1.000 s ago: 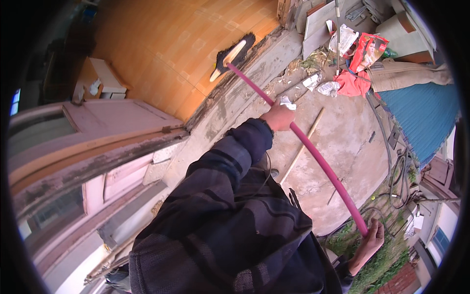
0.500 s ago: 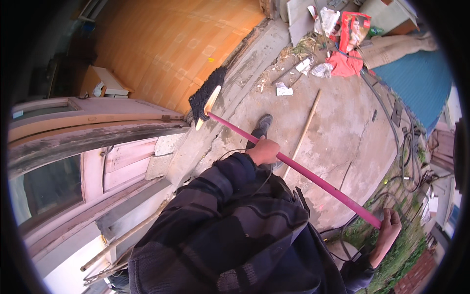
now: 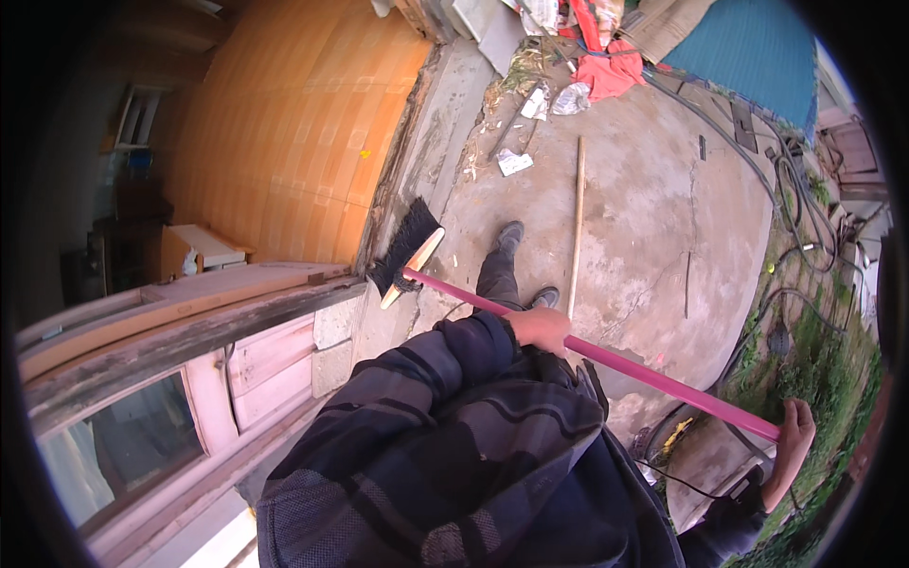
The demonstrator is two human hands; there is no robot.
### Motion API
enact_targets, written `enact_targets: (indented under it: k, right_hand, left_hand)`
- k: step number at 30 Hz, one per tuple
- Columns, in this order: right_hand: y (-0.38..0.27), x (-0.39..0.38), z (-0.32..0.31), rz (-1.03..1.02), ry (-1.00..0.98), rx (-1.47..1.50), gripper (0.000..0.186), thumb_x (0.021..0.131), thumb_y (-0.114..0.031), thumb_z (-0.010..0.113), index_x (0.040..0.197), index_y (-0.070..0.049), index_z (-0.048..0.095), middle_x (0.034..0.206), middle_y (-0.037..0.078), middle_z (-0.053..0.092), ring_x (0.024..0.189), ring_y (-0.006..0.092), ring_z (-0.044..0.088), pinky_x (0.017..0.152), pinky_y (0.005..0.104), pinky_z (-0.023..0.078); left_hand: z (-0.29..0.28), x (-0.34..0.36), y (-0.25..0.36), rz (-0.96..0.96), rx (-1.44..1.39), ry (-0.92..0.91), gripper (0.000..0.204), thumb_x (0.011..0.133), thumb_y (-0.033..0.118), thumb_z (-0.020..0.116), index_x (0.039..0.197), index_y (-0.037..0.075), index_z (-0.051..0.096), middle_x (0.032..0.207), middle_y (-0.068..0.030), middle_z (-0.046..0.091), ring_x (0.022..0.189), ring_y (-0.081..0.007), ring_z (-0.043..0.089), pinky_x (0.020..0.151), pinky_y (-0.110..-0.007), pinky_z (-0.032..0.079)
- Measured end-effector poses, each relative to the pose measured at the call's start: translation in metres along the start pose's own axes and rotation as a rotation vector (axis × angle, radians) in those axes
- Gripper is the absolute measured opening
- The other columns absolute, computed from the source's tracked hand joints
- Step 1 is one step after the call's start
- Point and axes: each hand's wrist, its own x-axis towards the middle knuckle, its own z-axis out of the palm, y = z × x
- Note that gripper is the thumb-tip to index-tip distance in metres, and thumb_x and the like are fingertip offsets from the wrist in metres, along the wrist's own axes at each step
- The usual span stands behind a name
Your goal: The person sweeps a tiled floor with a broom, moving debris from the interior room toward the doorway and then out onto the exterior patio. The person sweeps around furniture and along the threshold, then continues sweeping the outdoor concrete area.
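A broom with a pink handle runs across the view in front of me. My left hand is wrapped round the handle partway along. Out at the right, my right hand has its fingers closed on the handle's end. At the other end, the broom's pale wooden block and black bristles are at the concrete doorway sill, next to the orange floor inside. My feet stand on the concrete just right of the broom head.
A wooden pole lies on the concrete. Paper scraps, a red cloth and a blue sheet are farther off. Dark hoses lie by the grass at right. The open door is at left.
The view has turned, and the scene sits differently in it. Both hands appear farther right, still on the broom handle. The bristles look more fanned out and remain by the doorway sill.
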Motion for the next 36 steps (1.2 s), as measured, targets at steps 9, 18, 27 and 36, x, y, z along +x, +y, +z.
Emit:
enact_targets:
  k: [9,18,27,36]
  right_hand:
    - [0.166,-0.101,0.129,0.230,0.114,0.240,0.023,0.097,-0.020,0.059,0.094,0.000,0.069,0.074,-0.001,0.058,0.063,0.0076,0.045,0.054,0.0261,0.035]
    - [0.145,-0.168,0.190,0.479,0.034,0.278,0.023,0.094,-0.018,0.060,0.091,0.003,0.071,0.072,0.004,0.064,0.065,0.0147,0.054,0.060,0.0327,0.044]
    - [0.136,-0.154,0.218,0.557,0.012,0.425,0.020,0.094,-0.018,0.061,0.091,0.000,0.069,0.063,0.002,0.059,0.040,0.0111,0.046,0.033,0.0269,0.034]
    - [0.003,-0.084,0.221,-0.005,-0.372,-0.144,0.045,0.103,-0.037,0.047,0.092,0.003,0.064,0.075,0.019,0.060,0.071,0.0298,0.060,0.069,0.0451,0.044]
  left_hand:
    - [-0.132,0.006,0.036,0.155,0.511,0.216,0.014,0.072,0.024,0.070,0.071,0.010,0.074,0.068,-0.0117,0.068,0.070,-0.0324,0.068,0.077,-0.047,0.046]
    - [-0.145,0.036,0.021,0.228,0.642,0.162,0.007,0.069,0.016,0.070,0.071,0.011,0.074,0.069,-0.0102,0.068,0.071,-0.0290,0.068,0.088,-0.047,0.043]
    - [-0.158,0.039,-0.008,0.224,0.613,0.172,0.008,0.072,0.016,0.069,0.075,0.012,0.075,0.072,-0.0072,0.071,0.072,-0.0248,0.069,0.088,-0.044,0.042]
    - [-0.115,0.079,-0.022,0.188,0.436,0.312,0.008,0.073,0.020,0.071,0.073,0.013,0.074,0.071,-0.0062,0.070,0.071,-0.0239,0.068,0.093,-0.048,0.043]
